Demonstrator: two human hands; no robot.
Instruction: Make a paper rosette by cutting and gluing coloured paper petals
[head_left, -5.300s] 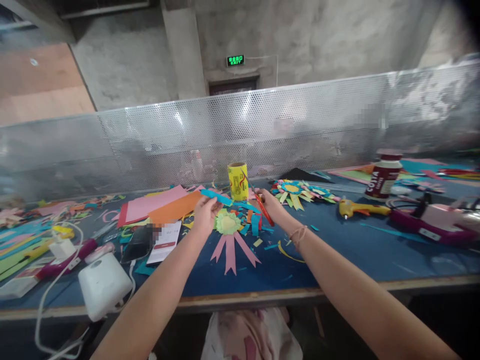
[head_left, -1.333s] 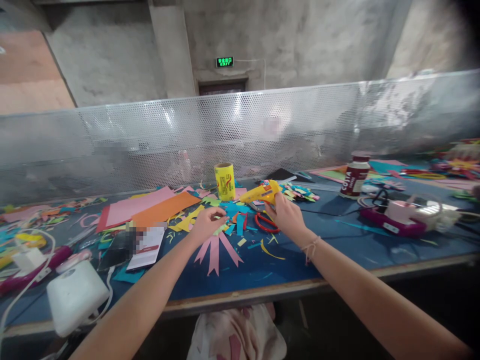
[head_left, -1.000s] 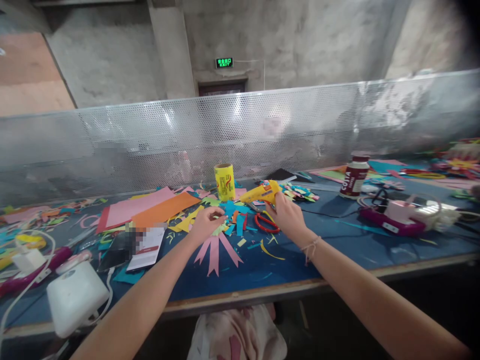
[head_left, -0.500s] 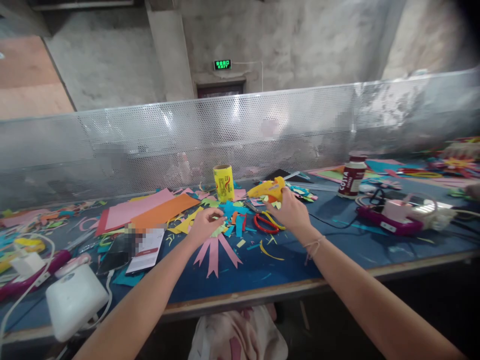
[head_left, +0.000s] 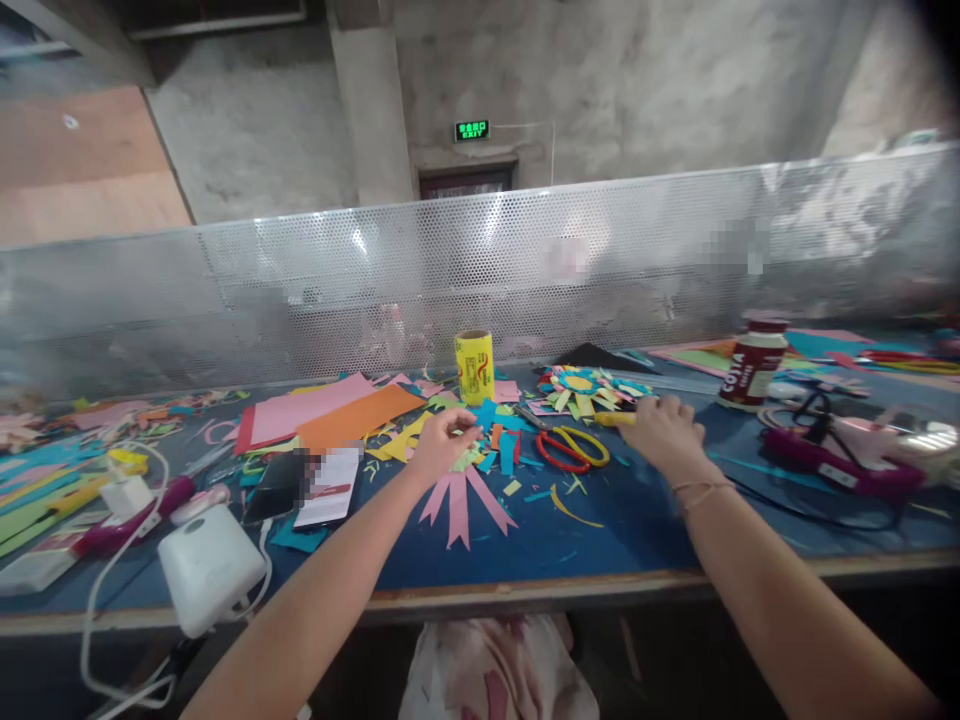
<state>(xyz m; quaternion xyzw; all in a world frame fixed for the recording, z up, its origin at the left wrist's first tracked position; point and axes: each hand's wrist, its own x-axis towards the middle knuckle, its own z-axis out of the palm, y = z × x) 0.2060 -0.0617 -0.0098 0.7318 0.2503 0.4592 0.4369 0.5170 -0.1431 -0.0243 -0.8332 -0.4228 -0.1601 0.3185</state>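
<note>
My left hand (head_left: 444, 447) pinches a small piece at the green-yellow centre of a paper rosette with pink ribbon tails (head_left: 461, 497) lying on the blue table (head_left: 637, 530). To the right, my right hand (head_left: 664, 436) rests low on the table, closed round a yellow glue gun (head_left: 616, 420); only its tip shows past my fingers. Red and yellow scissors (head_left: 571, 448) lie between my hands. Loose coloured paper scraps surround the rosette.
A yellow tape roll (head_left: 475, 366) stands behind the rosette, with a paper flower (head_left: 581, 390) and a brown bottle (head_left: 751, 364) to its right. Pink and orange sheets (head_left: 330, 415), a phone (head_left: 276, 488) and a white device (head_left: 210, 565) lie left. Perforated metal screen (head_left: 525, 270) behind.
My right hand has carried the yellow glue gun from above the scissors down and to the right, onto the table. My left hand stays pinched at the rosette.
</note>
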